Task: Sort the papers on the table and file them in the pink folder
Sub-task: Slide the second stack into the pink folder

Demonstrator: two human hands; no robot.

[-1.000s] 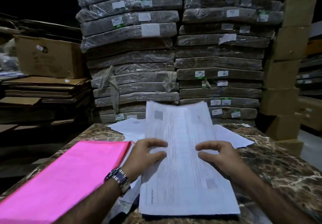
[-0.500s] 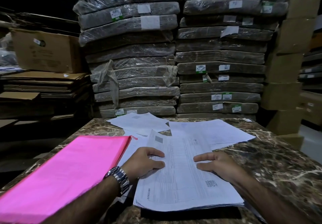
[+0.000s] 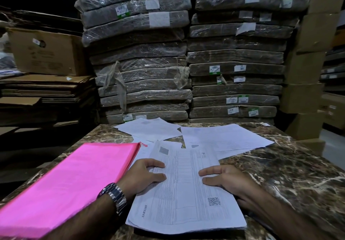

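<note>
A stack of printed white papers [image 3: 186,198] lies flat on the marble table [image 3: 291,176] in front of me. My left hand [image 3: 143,176], with a metal watch on its wrist, grips the stack's left edge, thumb on top. My right hand [image 3: 229,181] grips the right edge the same way. A closed pink folder [image 3: 74,185] lies to the left, touching my left forearm. Loose white sheets [image 3: 224,138] lie spread behind the stack; more loose sheets [image 3: 149,129] sit towards the table's far edge.
Two tall piles of plastic-wrapped bundles [image 3: 186,52] rise right behind the table. Flattened cardboard and a brown box [image 3: 44,52] stand at the left. Cardboard boxes [image 3: 308,71] are stacked at the right.
The paper stack, held tilted up a second ago, has come down flat onto the table with both hands still at its edges. The loose sheets behind it are now uncovered.
</note>
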